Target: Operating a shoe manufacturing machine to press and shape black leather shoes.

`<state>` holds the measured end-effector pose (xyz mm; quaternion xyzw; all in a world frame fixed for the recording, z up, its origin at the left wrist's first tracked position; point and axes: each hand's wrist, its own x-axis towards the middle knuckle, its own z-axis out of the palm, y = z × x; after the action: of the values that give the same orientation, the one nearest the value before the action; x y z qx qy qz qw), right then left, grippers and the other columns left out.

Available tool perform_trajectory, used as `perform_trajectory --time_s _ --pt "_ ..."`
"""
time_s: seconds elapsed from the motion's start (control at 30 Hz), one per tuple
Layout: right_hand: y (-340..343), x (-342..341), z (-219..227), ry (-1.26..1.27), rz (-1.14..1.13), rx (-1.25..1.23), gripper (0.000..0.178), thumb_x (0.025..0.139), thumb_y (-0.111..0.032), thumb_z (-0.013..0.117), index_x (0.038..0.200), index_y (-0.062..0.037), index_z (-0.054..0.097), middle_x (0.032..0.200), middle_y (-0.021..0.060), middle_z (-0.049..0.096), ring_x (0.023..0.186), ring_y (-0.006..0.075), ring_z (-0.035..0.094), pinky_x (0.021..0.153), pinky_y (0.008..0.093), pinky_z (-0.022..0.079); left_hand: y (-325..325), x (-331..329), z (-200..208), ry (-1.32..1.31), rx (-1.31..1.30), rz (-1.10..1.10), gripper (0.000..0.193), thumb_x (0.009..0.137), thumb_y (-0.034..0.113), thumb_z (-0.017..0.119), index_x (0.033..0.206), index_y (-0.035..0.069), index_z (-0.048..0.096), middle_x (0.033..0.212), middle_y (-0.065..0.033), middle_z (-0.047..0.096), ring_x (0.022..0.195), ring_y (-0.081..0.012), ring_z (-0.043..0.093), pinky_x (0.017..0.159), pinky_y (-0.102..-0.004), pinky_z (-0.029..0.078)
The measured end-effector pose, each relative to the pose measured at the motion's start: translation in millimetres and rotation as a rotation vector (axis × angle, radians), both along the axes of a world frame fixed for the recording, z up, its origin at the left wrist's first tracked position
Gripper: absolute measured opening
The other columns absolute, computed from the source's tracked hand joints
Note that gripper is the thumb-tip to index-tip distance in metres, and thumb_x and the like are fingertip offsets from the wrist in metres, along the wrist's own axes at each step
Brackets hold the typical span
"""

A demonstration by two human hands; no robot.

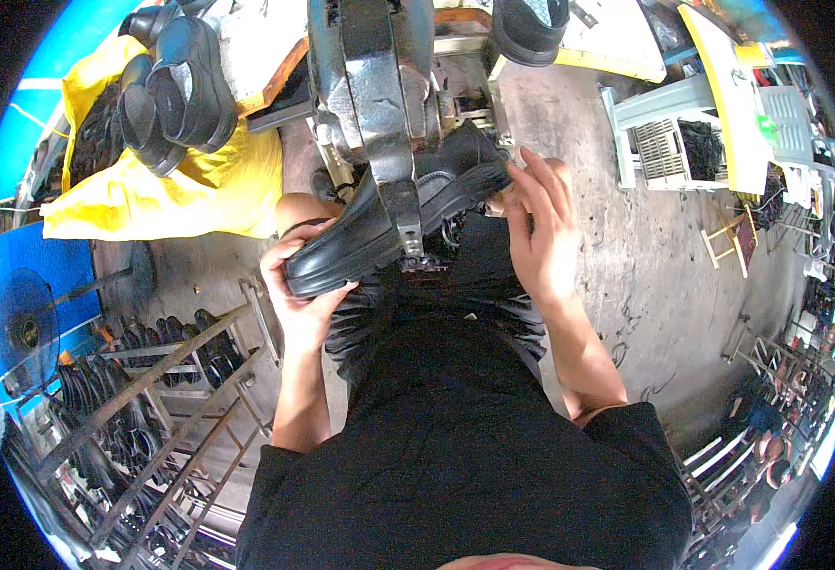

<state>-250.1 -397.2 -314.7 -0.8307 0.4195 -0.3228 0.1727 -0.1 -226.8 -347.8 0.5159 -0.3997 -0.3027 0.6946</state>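
A black leather shoe (pixel 341 242) lies sideways under the arm of a large dark metal machine (pixel 372 90), its toe to the left and its heel to the right. The machine's narrow lower end (pixel 410 233) comes down over the shoe's middle and hides part of it. My left hand (pixel 294 285) grips the toe, thumb on the near side and fingers on the far side. At the heel is my right hand (pixel 543 223), its fingers stretched out and apart, the fingertips at the heel's edge. Whether they press on it I cannot tell.
Black shoes (pixel 189 85) rest by a yellow cloth or sack (pixel 218 195) at the far left. Another black shoe (pixel 530 33) stands on the table beyond. Metal racks (pixel 151 408) with shoes and a fan (pixel 26 328) are at left; a pale plastic crate (pixel 660 152) at right.
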Motion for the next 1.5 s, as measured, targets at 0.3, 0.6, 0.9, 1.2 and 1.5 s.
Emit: perform_trajectory --time_s 0.3,0.6,0.9,1.2,1.5 --pt "-3 13 31 -0.012 0.103 0.091 0.065 0.074 -0.026 0.085 0.131 -0.0111 0.059 0.130 0.0145 0.052 0.120 0.0318 0.048 0.101 0.0434 0.042 1 5 6 0.016 -0.063 -0.055 0.083 0.064 0.005 0.090 0.131 0.017 0.042 0.131 -0.0135 0.054 0.124 -0.0313 0.053 0.105 -0.0456 0.045" --pt "-16 -47 27 -0.842 0.319 0.685 0.121 0.069 -0.038 0.089 0.155 0.0067 0.017 0.162 0.0221 0.019 0.150 0.0339 0.022 0.121 0.0451 0.021 -5 -7 5 0.707 -0.005 -0.108 0.074 0.076 0.012 0.084 0.139 0.015 0.045 0.125 -0.0055 0.062 0.111 -0.0227 0.063 0.098 -0.0407 0.052" --pt "-5 -70 44 -0.945 0.217 0.558 0.119 0.061 -0.033 0.093 0.152 0.0048 0.026 0.157 0.0213 0.030 0.142 0.0349 0.037 0.119 0.0483 0.029 -31 -33 -3 0.858 -0.015 -0.175 0.059 0.079 0.019 0.084 0.131 0.012 0.057 0.123 -0.0044 0.067 0.113 -0.0223 0.065 0.101 -0.0426 0.052" --pt "-1 -57 50 -0.938 0.266 0.507 0.111 0.063 -0.026 0.091 0.150 0.0047 0.030 0.153 0.0204 0.037 0.139 0.0347 0.041 0.117 0.0480 0.032 -32 -27 -6 0.914 -0.060 -0.195 0.058 0.082 0.015 0.080 0.135 0.012 0.054 0.125 -0.0038 0.066 0.110 -0.0206 0.065 0.098 -0.0410 0.054" --pt "1 -45 48 -0.921 0.273 0.585 0.110 0.063 -0.026 0.092 0.149 0.0053 0.031 0.153 0.0213 0.035 0.141 0.0342 0.038 0.118 0.0464 0.030 -16 -8 -27 0.923 -0.019 -0.094 0.060 0.081 0.020 0.082 0.133 0.011 0.054 0.120 -0.0048 0.067 0.107 -0.0241 0.066 0.093 -0.0403 0.056"
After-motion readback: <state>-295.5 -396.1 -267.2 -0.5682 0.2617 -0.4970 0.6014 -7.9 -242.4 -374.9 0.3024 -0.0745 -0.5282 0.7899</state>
